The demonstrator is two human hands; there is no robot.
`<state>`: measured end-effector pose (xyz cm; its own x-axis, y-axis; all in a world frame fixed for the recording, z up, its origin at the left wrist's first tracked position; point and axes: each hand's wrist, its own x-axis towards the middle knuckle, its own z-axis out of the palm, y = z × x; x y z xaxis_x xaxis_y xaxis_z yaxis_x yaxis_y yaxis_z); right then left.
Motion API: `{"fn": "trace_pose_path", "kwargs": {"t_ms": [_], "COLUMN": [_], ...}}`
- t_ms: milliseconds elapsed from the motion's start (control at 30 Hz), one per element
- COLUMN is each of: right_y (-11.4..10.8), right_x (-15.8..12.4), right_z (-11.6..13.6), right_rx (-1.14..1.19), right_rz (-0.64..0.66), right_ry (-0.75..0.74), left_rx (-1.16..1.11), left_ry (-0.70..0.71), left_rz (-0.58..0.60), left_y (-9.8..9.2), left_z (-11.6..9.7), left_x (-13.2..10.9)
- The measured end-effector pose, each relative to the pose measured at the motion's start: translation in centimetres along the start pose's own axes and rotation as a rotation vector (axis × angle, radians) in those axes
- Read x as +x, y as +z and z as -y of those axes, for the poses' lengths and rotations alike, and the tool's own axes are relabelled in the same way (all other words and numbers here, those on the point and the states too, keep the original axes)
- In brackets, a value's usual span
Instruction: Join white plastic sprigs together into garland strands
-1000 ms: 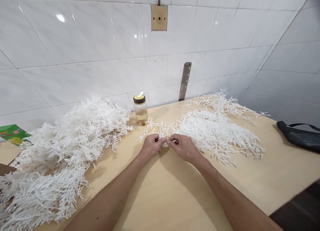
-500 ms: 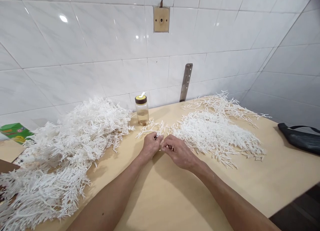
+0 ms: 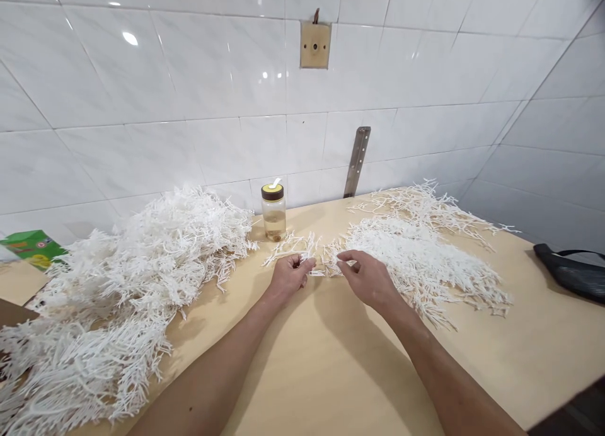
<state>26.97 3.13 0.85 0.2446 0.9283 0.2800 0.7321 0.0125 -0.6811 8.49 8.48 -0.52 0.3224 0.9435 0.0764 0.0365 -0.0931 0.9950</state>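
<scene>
My left hand [image 3: 290,275] is closed in a pinch around a white branched plastic sprig [image 3: 308,258], whose thin twigs poke out past the thumb. To its right, my right hand [image 3: 367,277] hovers at the near left edge of a flattened heap of white sprigs [image 3: 416,259]. Its thumb and index finger are slightly apart, and I make out nothing held between them. Loose white twigs [image 3: 333,253] lie between the two hands. A few longer branched pieces [image 3: 288,244] rest just beyond my left hand.
A big fluffy mound of white sprigs [image 3: 155,259] covers the table's left side. Behind the hands stands a lidded bottle [image 3: 274,218] of liquid. Longer branches [image 3: 425,203] lie at the back right. A black bag [image 3: 574,272], a green box [image 3: 35,247] and a metal strip [image 3: 358,162] are around the edges.
My right hand has parted from my left and moved right toward the flattened heap, its fingers loosening. The left hand keeps its pinch. The whole view has shifted slightly.
</scene>
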Motion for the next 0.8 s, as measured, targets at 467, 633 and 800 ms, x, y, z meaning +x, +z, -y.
{"fn": "trace_pose_path", "kwargs": {"t_ms": [467,633,800], "right_y": [2.0,2.4,1.9], "right_x": [-1.0,-2.3,-3.7], "right_z": [1.7,3.5,4.9], "right_rx": [0.108,0.103,0.134], "right_rz": [0.182,0.198,0.543], "right_ry": [-0.115,-0.432,-0.423], "left_rx": [0.149,0.167,0.04], "left_ry": [0.072,0.077,0.017], "left_rz": [-0.04,-0.152,-0.115], "left_y": [0.5,0.4,0.0], "left_z": [0.6,1.1,0.8], "left_x": [0.2,1.0,1.0]}}
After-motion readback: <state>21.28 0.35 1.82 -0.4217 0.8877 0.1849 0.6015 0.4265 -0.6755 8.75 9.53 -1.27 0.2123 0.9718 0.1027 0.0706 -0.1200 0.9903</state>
